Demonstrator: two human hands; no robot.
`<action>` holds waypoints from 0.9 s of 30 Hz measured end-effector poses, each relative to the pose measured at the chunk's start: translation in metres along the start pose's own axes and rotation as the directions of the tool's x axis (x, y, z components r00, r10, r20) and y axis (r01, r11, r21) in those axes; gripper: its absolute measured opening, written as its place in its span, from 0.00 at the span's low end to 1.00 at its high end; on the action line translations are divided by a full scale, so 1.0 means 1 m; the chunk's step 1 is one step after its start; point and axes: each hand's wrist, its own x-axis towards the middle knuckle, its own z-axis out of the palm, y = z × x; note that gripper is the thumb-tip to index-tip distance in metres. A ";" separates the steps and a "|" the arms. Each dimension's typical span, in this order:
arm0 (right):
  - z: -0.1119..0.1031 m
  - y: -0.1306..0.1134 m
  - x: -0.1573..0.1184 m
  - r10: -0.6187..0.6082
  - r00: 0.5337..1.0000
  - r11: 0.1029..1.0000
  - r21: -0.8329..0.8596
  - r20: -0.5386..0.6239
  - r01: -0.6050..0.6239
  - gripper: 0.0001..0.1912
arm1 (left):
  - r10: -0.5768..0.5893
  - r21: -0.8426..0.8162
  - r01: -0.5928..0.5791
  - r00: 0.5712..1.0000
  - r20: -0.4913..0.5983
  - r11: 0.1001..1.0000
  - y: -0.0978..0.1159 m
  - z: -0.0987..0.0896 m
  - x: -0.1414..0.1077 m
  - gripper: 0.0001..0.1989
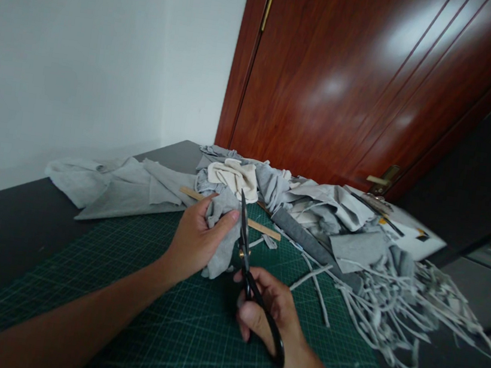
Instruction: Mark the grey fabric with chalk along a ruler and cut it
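Note:
My left hand (200,232) is closed on a crumpled piece of grey fabric (220,256), its thumb pressed on top, held up over the green cutting mat (154,329). In my right hand (271,311) is a pair of black scissors (244,247), fingers through the handles. The blades point up and away, close along the fabric's right side; whether they touch it I cannot tell. Behind the fabric a wooden ruler (262,229) lies across the mat, partly hidden by my left hand. A small grey scrap (270,242) rests just beyond the scissors.
Grey cloth (136,191) is spread at the left back. A cream cloth (232,176) tops a fabric heap at the back. To the right lie a dark grey roll (310,244), tangled grey cords (387,311) and a white board (420,231). A wall and wooden door (329,98) stand behind.

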 end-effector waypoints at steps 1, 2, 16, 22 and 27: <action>0.000 0.000 0.000 0.006 1.000 1.000 -0.007 -0.007 -0.006 0.31 | -0.010 -0.012 0.010 1.000 0.002 1.000 0.000 0.000 0.000 0.08; 0.001 0.000 0.000 0.010 1.000 1.000 -0.012 -0.011 -0.010 0.31 | -0.021 -0.024 0.021 1.000 0.001 0.999 0.001 0.000 0.000 0.08; -0.001 0.002 0.001 0.018 1.000 0.999 -0.040 -0.018 -0.018 0.28 | -0.301 -0.440 0.279 0.953 0.021 0.853 0.006 0.003 0.003 0.10; -0.001 0.006 0.001 0.028 0.999 0.999 -0.033 -0.024 -0.029 0.27 | -0.355 -0.572 0.335 0.931 0.081 0.748 0.014 0.002 0.007 0.13; 0.002 0.007 -0.001 0.051 0.998 0.999 -0.003 -0.024 -0.051 0.30 | -0.331 -0.518 0.312 0.942 0.059 0.796 0.009 0.002 0.006 0.13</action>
